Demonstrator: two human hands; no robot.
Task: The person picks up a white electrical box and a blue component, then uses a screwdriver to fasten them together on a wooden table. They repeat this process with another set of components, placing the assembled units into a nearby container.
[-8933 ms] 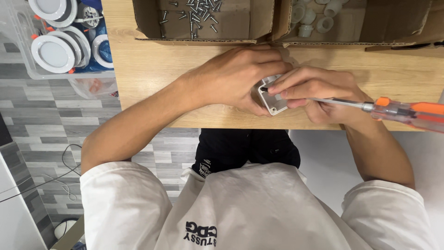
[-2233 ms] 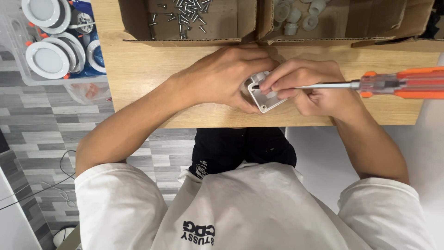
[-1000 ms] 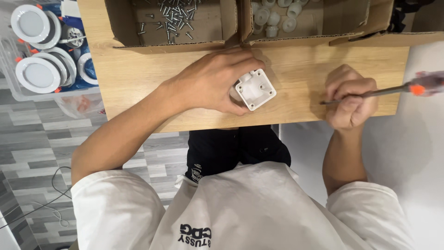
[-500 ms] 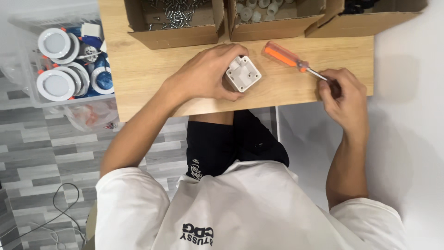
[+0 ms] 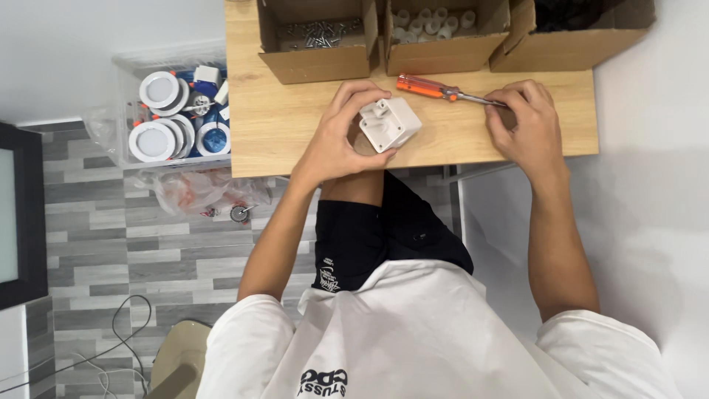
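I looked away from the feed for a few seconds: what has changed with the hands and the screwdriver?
The right hand took the screwdriver off the white box and laid it on the table, fingers at its tip. The left hand still holds the box.

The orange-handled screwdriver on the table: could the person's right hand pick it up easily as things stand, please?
Probably yes. The right hand rests on the wooden table with its fingertips at the metal tip of the screwdriver, and nothing lies between them. The left hand is occupied with the white box.
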